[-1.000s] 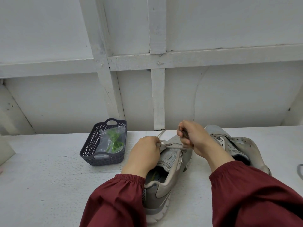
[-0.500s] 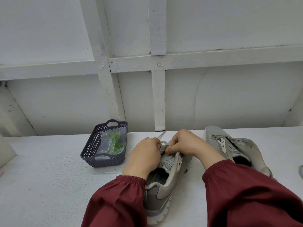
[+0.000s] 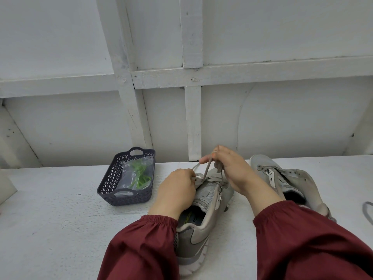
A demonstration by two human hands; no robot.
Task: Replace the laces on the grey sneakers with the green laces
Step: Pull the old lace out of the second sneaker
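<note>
A grey sneaker (image 3: 203, 215) lies between my arms, toe pointing away from me. My left hand (image 3: 177, 190) grips its upper at the left side of the eyelets. My right hand (image 3: 228, 168) pinches a loop of the old grey lace (image 3: 206, 170) and holds it lifted above the toe end. The second grey sneaker (image 3: 286, 178) lies to the right with bare eyelets. Green laces (image 3: 139, 174) sit in a clear bag inside a dark basket (image 3: 113, 178) to the left.
All of this rests on a white table (image 3: 50, 209) against a white panelled wall (image 3: 262, 122). A grey lace loop (image 3: 367, 211) lies at the right edge. A pale object (image 3: 6, 188) shows at the far left edge.
My right hand has risen from the eyelets and moved away from me, drawing a loop of grey lace up out of the shoe. My left hand stays on the sneaker.
</note>
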